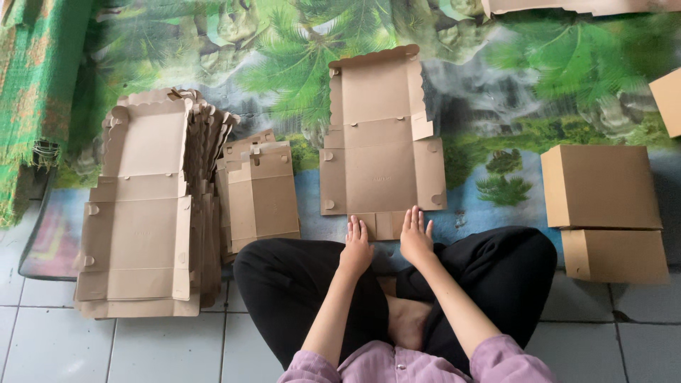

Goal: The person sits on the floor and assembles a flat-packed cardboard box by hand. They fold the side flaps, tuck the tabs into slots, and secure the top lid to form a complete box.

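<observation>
Pale floor tiles (pixel 163 347) meet a mat printed with palms and water (pixel 482 106), and a person sits cross-legged at its edge in black trousers and lilac sleeves. Both hands lie flat, fingers spread, with no grip closed on anything: the left hand (pixel 356 250) and the right hand (pixel 416 236) press side by side on the near flap of an unfolded brown cardboard box blank (pixel 379 152). That blank spreads flat on the mat straight ahead of the fingertips, its scalloped lid panel farthest from the hands. Well off to the left of the left hand stands a tall stack of flat box blanks (pixel 138 213), and a smaller pile of folded blanks (pixel 261 193) lies between that stack and the hands. Off to the right of the right hand, two assembled closed boxes (pixel 603 186) sit touching, one nearer the knee. A green woven cloth (pixel 35 85) hangs at the far left.
</observation>
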